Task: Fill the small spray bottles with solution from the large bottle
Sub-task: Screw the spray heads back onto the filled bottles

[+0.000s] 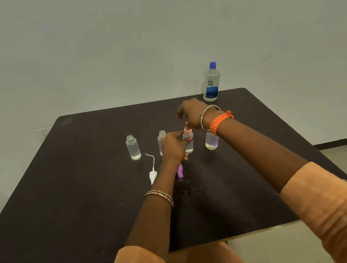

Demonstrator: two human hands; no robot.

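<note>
Dark table (90, 204): left hand (173, 147) grips upright small bottle (189, 145); right hand (192, 115) pinches pink cap (187, 131).

Wearing loose orange sleeves (334, 206) pushed up to mid-forearm, the cloth faintly textured. Wearing a thin beaded bangle (159, 196) in red, green and white on the left wrist. Wearing a silvery bangle (206, 117) and a braided orange thread band (220, 121) side by side on the right wrist. Showing red polish on a left nail (190, 139).
</note>
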